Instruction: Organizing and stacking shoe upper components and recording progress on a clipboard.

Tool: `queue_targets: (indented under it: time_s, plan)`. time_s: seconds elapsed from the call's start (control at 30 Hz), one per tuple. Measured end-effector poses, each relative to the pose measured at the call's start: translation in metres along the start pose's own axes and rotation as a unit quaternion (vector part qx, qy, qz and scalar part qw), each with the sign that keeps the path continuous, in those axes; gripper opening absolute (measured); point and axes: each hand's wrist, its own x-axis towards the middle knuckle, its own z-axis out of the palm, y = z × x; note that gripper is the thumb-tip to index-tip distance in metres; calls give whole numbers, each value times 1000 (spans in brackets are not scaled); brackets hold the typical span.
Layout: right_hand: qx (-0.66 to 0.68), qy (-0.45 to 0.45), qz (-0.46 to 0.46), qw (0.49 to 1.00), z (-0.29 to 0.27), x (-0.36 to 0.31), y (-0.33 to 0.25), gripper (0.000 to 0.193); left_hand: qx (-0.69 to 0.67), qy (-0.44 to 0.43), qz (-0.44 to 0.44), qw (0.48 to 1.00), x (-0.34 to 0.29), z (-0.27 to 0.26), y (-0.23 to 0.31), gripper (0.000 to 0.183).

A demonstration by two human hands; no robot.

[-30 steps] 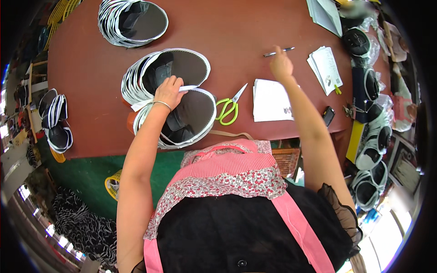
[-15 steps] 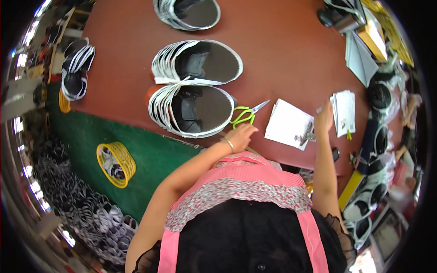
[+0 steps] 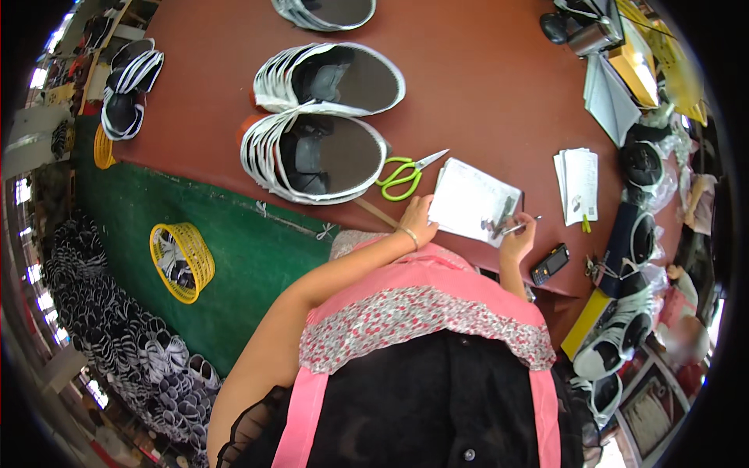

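Note:
My right hand [image 3: 516, 240] pinches a slim pen [image 3: 532, 221] over the lower right corner of a pad of white paper slips [image 3: 470, 200]. A dark metallic clip, partly hidden by that hand, sits at this corner. My left hand [image 3: 420, 221] lies at the pad's lower left edge, its fingers loosely stretched and touching the paper. Just beyond it are green-handled scissors [image 3: 401, 178], blades pointing right. Left of the scissors, nested shoe uppers [image 3: 343, 156] with white edges stand in a row, a second bundle of uppers [image 3: 351, 78] behind them.
A smaller stack of slips [image 3: 578, 187] with a green clip lies to the right, near a black handheld device [image 3: 550, 264]. Shoes [image 3: 644, 165] and boxes line the right side. On the green surface at left stands a yellow basket [image 3: 204, 261]; piled shoes [image 3: 117, 312] lie beyond.
My right hand has moved left from beside the smaller stack to the pad, and a pen now shows in it. My left hand has shifted to the pad's edge. The view has shifted.

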Motion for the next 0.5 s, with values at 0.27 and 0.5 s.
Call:
queue_targets:
  time_s: [0.27,0.5]
  plan:
    - [54,-61,49,995,5,-23,12,29,96,81,58,990,15,-12,-2,75]
    - [-51,-66,-48,995,-15,-18,-19,41,96,45,20,994,30,-12,32,62]
